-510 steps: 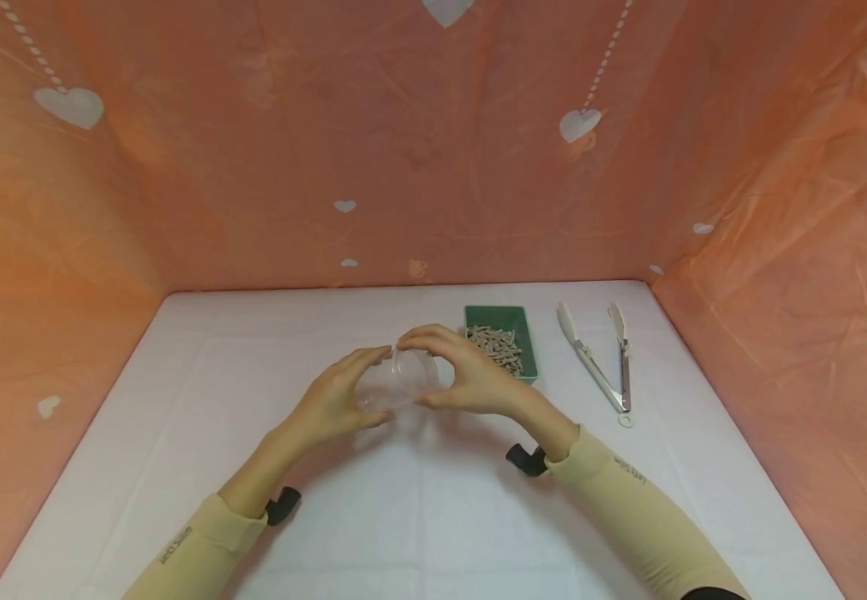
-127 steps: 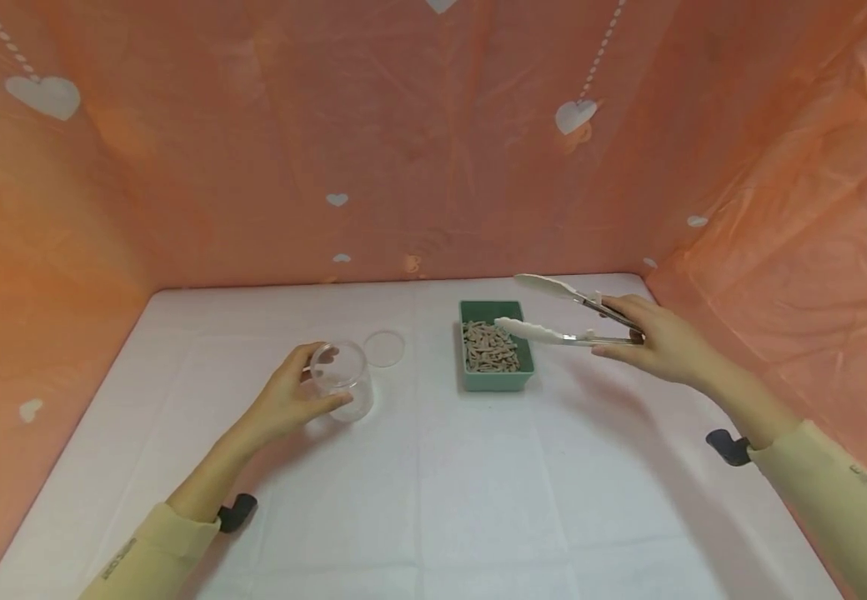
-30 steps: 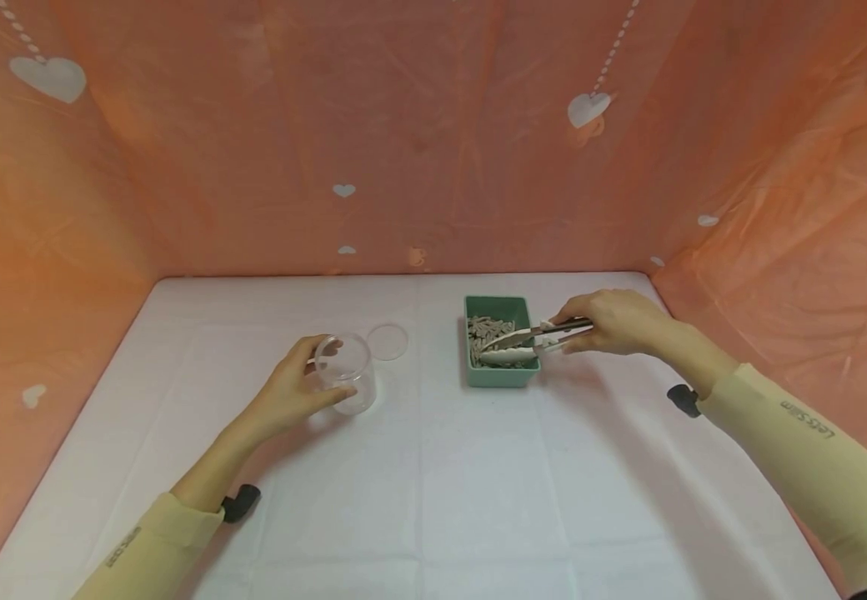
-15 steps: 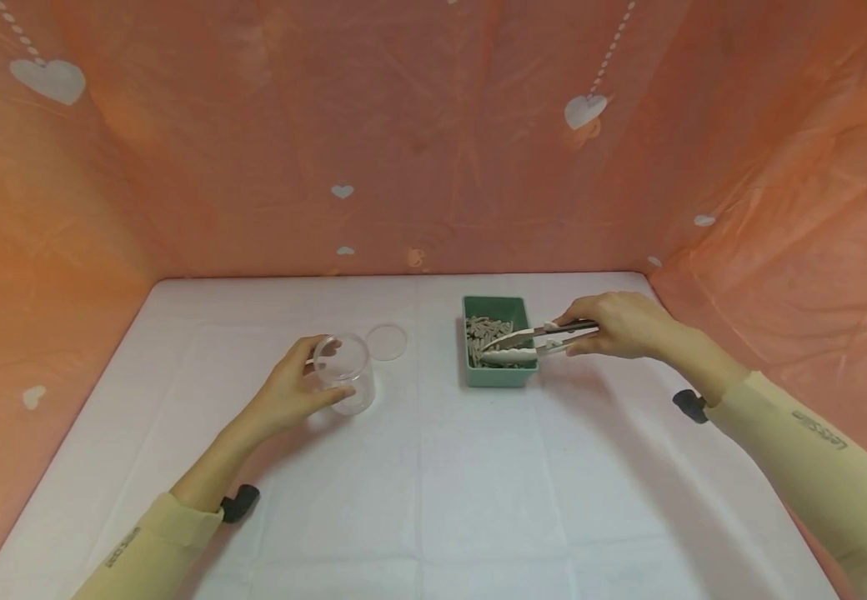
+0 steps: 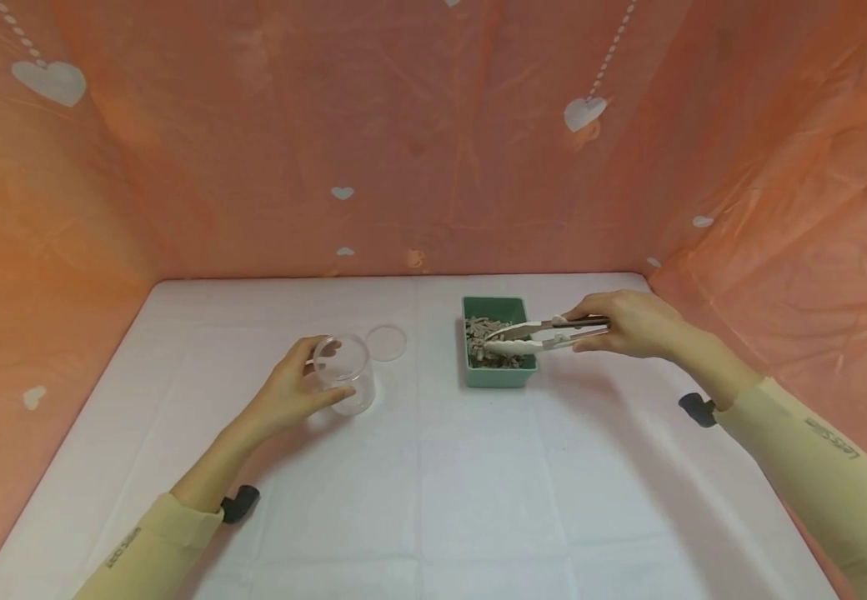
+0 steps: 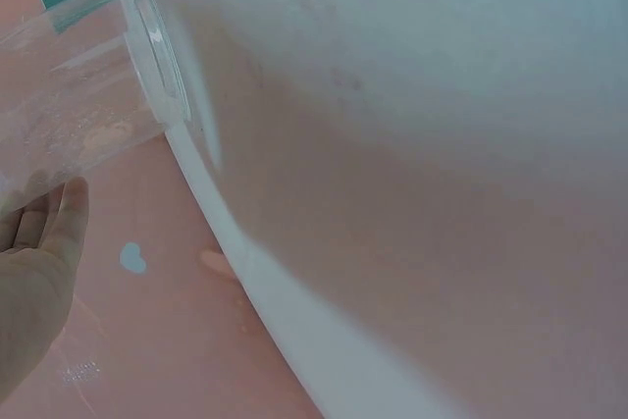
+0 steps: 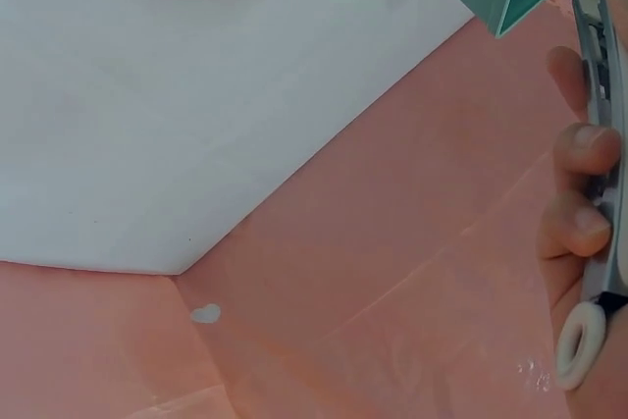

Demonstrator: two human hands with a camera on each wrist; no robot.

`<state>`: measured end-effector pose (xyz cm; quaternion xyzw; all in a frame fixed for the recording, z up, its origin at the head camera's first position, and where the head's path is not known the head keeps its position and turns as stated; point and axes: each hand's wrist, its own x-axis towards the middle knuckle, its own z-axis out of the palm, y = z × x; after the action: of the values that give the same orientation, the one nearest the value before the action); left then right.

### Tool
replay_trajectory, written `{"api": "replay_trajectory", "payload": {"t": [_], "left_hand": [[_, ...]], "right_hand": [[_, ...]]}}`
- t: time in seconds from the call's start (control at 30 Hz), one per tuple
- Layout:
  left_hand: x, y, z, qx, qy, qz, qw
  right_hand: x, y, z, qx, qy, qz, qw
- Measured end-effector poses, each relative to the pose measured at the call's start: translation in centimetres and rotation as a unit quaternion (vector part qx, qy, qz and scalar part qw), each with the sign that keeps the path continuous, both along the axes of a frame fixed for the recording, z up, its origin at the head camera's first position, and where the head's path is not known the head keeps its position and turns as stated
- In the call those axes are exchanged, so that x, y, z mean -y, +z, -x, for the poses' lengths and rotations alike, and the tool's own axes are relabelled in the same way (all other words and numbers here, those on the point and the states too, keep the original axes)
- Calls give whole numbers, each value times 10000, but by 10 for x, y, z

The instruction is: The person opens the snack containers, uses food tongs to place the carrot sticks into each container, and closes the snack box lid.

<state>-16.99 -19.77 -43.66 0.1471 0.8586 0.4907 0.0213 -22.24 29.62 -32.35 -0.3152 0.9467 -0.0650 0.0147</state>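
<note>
My left hand (image 5: 288, 390) holds a clear plastic jar (image 5: 353, 392) that stands upright and uncovered on the white table, thumb in front and fingers behind. In the left wrist view, the jar's clear wall (image 6: 78, 95) rises beside my fingertips. A pair of tongs (image 5: 553, 335) with white tips is gripped by my right hand (image 5: 632, 323). The tips are inside a green box (image 5: 497, 378), at the brownish-grey pellets (image 5: 484, 330). Whether pellets are pinched between them, I cannot tell. In the right wrist view, fingers curl round the tongs' metal arms (image 7: 606, 144).
A clear round lid (image 5: 386, 342) lies flat just behind and right of the jar. The white tablecloth (image 5: 418, 492) spreads in front of both hands. Orange sheeting (image 5: 403, 150) with heart prints walls the table at the back and sides.
Seconds ago the jar was in both hands; its lid now lies apart. The right hand took the tongs and lowered them into the box. Just now the tongs rose slightly and shifted right.
</note>
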Motion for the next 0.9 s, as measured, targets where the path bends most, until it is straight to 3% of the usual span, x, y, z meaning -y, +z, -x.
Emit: {"api": "replay_trajectory", "payload": {"t": [0.43,0.9], "left_hand": [[0,0,0,-5,25,30,10000],[-1,-2,0,-54,-18,5,10000]], "right_hand": [[-15,-7,-6,-170,-233,660,9974],[-18,-6,-6,-331,-165,1007,9942]]}}
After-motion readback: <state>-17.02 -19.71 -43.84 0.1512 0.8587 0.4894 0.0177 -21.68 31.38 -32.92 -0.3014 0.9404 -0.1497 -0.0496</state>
